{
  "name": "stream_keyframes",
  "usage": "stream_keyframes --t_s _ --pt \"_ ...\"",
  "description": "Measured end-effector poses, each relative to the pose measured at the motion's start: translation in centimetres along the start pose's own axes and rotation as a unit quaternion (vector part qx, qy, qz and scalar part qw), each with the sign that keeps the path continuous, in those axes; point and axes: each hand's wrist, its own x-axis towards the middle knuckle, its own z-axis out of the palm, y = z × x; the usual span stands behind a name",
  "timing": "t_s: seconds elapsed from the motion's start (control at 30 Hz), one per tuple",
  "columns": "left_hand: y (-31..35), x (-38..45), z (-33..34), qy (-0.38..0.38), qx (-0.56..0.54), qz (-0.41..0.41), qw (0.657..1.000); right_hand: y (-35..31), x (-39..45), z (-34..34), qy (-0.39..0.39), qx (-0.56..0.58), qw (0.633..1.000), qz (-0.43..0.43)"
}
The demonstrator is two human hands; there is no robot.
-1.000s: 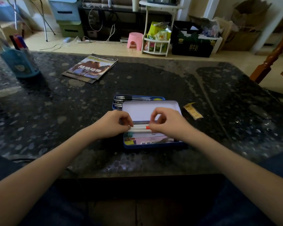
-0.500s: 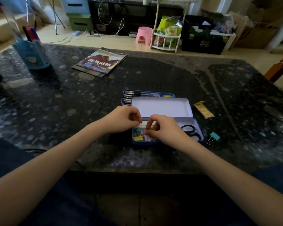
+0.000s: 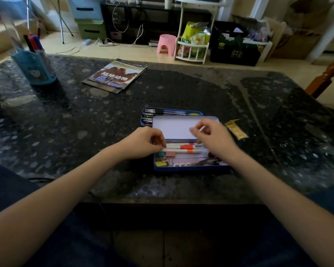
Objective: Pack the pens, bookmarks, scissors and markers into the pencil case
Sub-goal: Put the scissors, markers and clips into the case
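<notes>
Near the dark speckled stone table's [image 3: 69, 132] front edge, the left hand [image 3: 143, 144] pinches white orange-banded markers [image 3: 181, 149] inside the open blue tin pencil case [image 3: 189, 168]; the right hand [image 3: 212, 139] hovers curled, its hold unclear. The thin booklet [image 3: 116, 76] near the far edge reads 陆地动物.

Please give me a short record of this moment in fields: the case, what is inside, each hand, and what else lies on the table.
case: blue pencil case, open, white lid raised
inside: two white markers with orange bands, binder clips at the left end
tray behind: black pens
left hand: fingertips at the markers' left end
right hand: above the case's right part, fingers curled; a grip cannot be told
table: yellow packet, magazine, blue pen holder
</notes>
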Motion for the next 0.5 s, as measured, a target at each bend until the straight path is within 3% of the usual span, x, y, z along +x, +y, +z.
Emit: stream_keyframes --t_s 0.1,0.23,0.37,0.5 --pt "0.0 0.0 0.1 -0.002 0.004 -0.002 1.0 2.2 1.2 -4.5 0.03 -0.131 0.99 0.05" --pt "0.0 0.0 0.3 -0.006 0.006 -0.002 1.0 5.4 1.4 -8.2 -0.067 -0.317 0.934 0.147" --pt "-0.1 0.0 0.4 -0.009 0.012 0.001 1.0 7.3 0.3 -8.3 -0.125 -0.246 0.93 0.243" --pt "-0.3 -0.1 0.5 -0.009 0.01 0.0 1.0 7.5 -0.1 -7.9 -0.123 -0.185 0.934 0.28"
